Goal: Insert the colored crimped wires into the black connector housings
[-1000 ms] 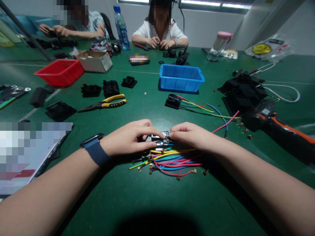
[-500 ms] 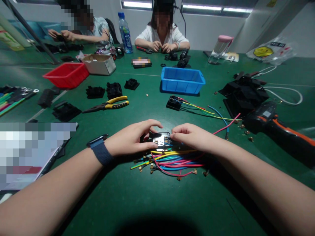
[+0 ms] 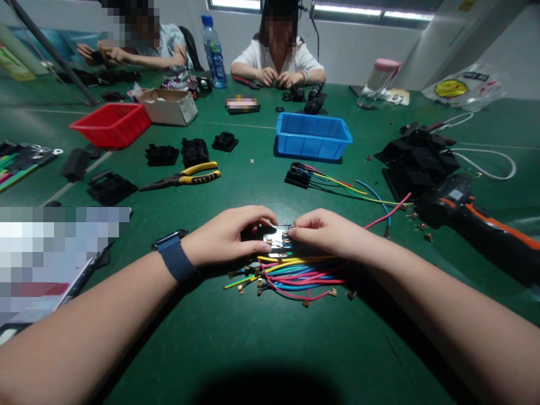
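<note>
Nearest the camera, both forearms lie on the green table (image 3: 261, 337), probably so the wrists stay steady for fine work. The left one wears a dark wristwatch (image 3: 175, 259).

The left hand (image 3: 230, 239) is curled over a small black connector block (image 3: 278, 239). Its fingers close on the far edge and its thumb on the near one, which looks like a steadying grip. At 3 o'clock of the block, the right hand (image 3: 327, 233) has its fingertips bunched tight against the block's right edge. Whether they nip a wire end or the block itself cannot be told. The block sits on the table between the two hands.

A bundle of coloured wires (image 3: 295, 273) fans out at 6 o'clock, its brass terminals loose on the mat.

Farther out:
- Yellow-handled pliers (image 3: 185, 175) lie at 10 o'clock.
- A second wired connector (image 3: 297, 175) lies at 1 o'clock.
- An orange-and-black power screwdriver (image 3: 468, 216) lies at 3 o'clock, near a pile of black parts (image 3: 417, 157).
- Beyond these, a blue bin (image 3: 313, 135) stands at 12 to 1 o'clock.
- A red bin (image 3: 110, 124) stands at 10 o'clock beside a cardboard box (image 3: 167, 106).

Two co-workers sit across the table at 11 and 12 o'clock, with their own hands on small black parts.

Half a second ago the left fingers were spread wider and lifted, leaving more of the block's top face bare. Now they have closed in toward the right fingertips. The right hand has barely shifted.
</note>
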Motion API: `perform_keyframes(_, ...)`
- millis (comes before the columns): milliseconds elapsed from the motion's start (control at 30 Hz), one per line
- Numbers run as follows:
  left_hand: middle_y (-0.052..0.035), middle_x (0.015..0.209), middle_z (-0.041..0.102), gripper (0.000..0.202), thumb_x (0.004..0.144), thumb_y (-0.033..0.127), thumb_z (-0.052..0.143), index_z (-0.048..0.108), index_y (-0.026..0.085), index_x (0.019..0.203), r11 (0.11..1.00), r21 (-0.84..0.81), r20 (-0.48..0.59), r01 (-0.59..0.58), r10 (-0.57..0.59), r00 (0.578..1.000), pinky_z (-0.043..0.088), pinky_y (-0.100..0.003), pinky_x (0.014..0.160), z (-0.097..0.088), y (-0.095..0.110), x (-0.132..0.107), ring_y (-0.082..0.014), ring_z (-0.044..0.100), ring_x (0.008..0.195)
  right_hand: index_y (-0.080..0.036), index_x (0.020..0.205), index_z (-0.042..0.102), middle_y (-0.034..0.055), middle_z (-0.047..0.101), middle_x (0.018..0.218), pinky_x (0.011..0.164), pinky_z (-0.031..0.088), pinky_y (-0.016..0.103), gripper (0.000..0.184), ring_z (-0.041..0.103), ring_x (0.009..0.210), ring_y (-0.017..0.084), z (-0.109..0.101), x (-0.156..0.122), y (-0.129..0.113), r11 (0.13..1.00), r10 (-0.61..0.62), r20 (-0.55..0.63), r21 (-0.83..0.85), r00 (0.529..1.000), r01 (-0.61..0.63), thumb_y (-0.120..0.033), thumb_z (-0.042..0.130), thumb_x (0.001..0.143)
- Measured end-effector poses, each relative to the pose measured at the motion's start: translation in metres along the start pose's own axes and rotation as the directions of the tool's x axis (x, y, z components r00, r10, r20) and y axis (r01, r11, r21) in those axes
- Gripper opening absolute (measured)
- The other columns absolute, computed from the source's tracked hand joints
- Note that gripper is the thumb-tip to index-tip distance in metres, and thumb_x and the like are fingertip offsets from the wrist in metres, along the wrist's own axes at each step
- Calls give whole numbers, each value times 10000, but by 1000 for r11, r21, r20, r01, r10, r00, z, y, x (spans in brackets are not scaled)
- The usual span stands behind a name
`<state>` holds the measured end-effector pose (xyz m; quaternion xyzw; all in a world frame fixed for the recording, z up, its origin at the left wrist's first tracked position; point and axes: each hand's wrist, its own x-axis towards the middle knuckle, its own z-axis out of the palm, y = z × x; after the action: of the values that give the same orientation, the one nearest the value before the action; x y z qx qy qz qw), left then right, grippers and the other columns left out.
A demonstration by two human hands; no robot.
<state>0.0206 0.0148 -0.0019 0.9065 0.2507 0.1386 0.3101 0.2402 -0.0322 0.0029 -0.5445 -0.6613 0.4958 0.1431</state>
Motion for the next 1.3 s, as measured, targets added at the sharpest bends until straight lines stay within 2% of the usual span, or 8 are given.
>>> perform_keyframes(500,-16,982,617,359,790,424,621,556,195,1059,1000,-3,6,6,-6,1000,438,-238,710,0,-2,0,-133,564,802,-176,579,444,-61,350,517,419,204,211,350,299,470,67,-1,0,-1,999,21,10,-46,1000,-20,-448,472,798)
perform_keyframes(767,-8,922,617,362,770,424,640,572,179,1029,999,1,-2,33,-33,999,427,-240,691,0,-2,0,-129,548,769,-175,617,465,-81,341,498,418,190,204,237,280,424,52,-7,-4,-3,999,16,73,26,997,-18,-312,447,810)
perform_keyframes(900,0,888,605,359,766,423,646,568,176,1014,999,-14,2,46,-46,999,417,-232,665,0,-1,1,-120,535,738,-170,618,472,-81,338,506,424,196,202,230,278,438,52,-9,-5,-4,998,1,100,56,995,-6,-301,454,806)
perform_keyframes(1100,-1,878,593,357,762,431,644,549,181,999,997,-30,5,69,-69,998,411,-235,651,1,-1,1,-123,525,724,-175,608,456,-73,338,518,428,201,208,240,287,460,62,-8,-3,-3,999,-1,91,36,996,-3,-313,452,804)
perform_keyframes(1300,11,837,569,360,750,449,646,524,181,957,996,-28,-10,84,-84,996,396,-227,622,3,-3,0,-115,504,691,-183,591,449,-60,366,517,450,236,228,284,332,474,79,-6,-1,-2,997,22,30,-75,999,-20,-360,445,812)
